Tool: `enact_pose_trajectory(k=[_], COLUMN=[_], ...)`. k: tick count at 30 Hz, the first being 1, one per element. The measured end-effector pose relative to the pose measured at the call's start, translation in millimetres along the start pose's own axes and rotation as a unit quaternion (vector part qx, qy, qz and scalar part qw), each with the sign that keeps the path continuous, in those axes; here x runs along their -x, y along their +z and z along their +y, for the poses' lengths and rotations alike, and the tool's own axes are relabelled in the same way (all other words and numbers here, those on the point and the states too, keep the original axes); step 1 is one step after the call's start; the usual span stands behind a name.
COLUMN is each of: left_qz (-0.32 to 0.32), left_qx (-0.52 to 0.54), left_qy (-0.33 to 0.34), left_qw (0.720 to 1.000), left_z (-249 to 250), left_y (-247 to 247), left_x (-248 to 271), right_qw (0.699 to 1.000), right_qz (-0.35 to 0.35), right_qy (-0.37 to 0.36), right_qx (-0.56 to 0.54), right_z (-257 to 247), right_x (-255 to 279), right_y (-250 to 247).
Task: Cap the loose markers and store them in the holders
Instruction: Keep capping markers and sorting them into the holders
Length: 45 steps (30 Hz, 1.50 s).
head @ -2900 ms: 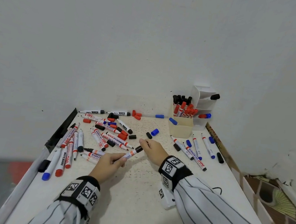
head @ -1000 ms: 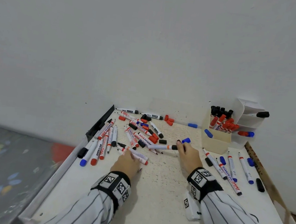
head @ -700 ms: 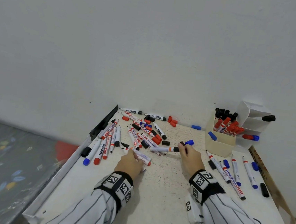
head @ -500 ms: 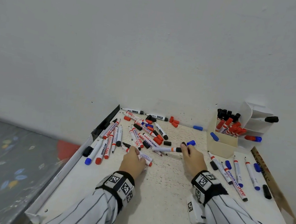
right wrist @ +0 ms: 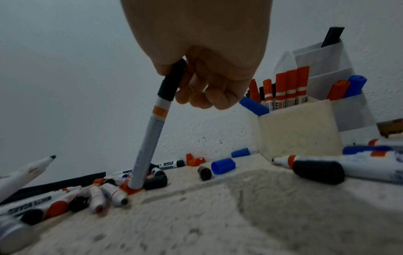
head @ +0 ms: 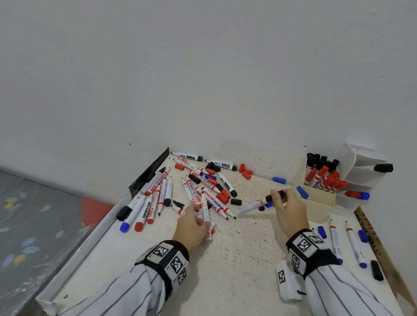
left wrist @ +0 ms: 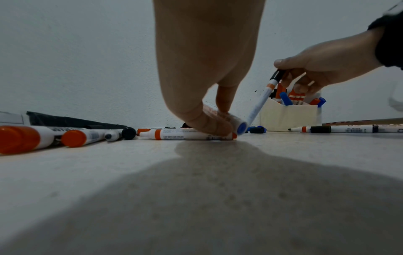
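My right hand pinches the black cap end of a white marker and holds it slanted, its tail just above the table. In the right wrist view this marker hangs from the right hand. My left hand sits at the near edge of the marker pile, thumb and finger pinching a white marker with a blue end. An uncapped red marker lies under that hand. The beige holder and the white tiered holder stand at the back right with capped markers in them.
Loose red, black and blue caps lie by the wall and around the pile. Several markers and caps lie right of my right hand, beside a ruler at the table's edge. A black strip borders the left side.
My right hand has lifted the black-capped marker off the table and tilted it cap end up. My left hand has closed on a marker at the pile's edge.
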<state>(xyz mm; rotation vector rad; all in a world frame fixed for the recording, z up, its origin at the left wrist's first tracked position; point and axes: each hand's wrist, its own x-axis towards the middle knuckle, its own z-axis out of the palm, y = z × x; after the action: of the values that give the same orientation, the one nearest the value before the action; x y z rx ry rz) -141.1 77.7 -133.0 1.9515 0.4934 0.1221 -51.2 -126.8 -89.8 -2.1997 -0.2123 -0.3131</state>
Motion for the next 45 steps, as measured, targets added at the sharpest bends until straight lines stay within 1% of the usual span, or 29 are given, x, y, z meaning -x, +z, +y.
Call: enact_pose_trajectory(k=[7,10,15,17,19,22,25,27,29,31,34,36,38,41,45], left_qz=[-0.008,-0.018,-0.012,-0.019,-0.021,-0.008,-0.001,-0.004,-0.007,-0.009,-0.017,-0.018,-0.024,-0.040,-0.058], left_qx=[0.030,0.052,0.044,0.058,0.075,0.064,0.059,0.061,0.063,0.068,0.072,0.081,0.092,0.094,0.062], left_qy=[-0.014,-0.024,0.010,-0.001,-0.005,0.012,0.026,0.017,0.013,0.008,0.004,0.010,0.014,0.015,0.031], left_qw=[0.999,0.998,0.999,0.998,0.997,0.998,0.998,0.998,0.998,0.998,0.997,0.997,0.995,0.995,0.996], left_z=[6.4,9.4,13.2,14.3,13.6,17.7,20.3,22.5,24.3,25.5,26.4,27.9,31.0,39.3,48.4], left_y=[0.9,1.7,0.4,1.6,6.0,10.8,14.2,16.3,18.4,20.5,23.2,24.9,27.8,34.1,44.3], left_x=[4.5,3.1,-1.5,-4.9,-9.6,-13.2,-17.9,-21.5,-25.5,-28.3,-30.8,-30.9,-31.2,-32.7,-34.3], right_qw=[0.998,0.994,0.988,0.984,0.981,0.982,0.986,0.988,0.991,0.991,0.991,0.991,0.989,0.968,0.947], right_qz=[0.049,0.081,0.146,0.172,0.185,0.169,0.120,0.082,0.056,0.050,0.059,0.080,0.125,0.233,0.309], right_qy=[-0.049,-0.068,-0.054,-0.044,-0.049,-0.051,-0.045,-0.041,-0.020,-0.017,-0.020,-0.019,-0.021,-0.051,-0.073], right_qx=[-0.014,-0.004,0.003,0.010,0.033,0.072,0.106,0.121,0.120,0.121,0.121,0.110,0.081,0.078,0.046], right_z=[0.1,-5.3,-5.9,-5.1,-1.8,12.1,26.0,32.7,36.1,39.2,42.3,41.3,37.0,33.7,36.6], right_x=[-22.8,-30.3,-49.4,-54.7,-57.9,-62.4,-63.3,-62.6,-61.1,-61.2,-63.5,-65.6,-66.9,-69.1,-69.3], right_y=[-25.8,-41.9,-71.9,-82.9,-91.8,-96.6,-93.7,-91.5,-91.0,-92.0,-95.9,-101.5,-111.9,-135.1,-168.0])
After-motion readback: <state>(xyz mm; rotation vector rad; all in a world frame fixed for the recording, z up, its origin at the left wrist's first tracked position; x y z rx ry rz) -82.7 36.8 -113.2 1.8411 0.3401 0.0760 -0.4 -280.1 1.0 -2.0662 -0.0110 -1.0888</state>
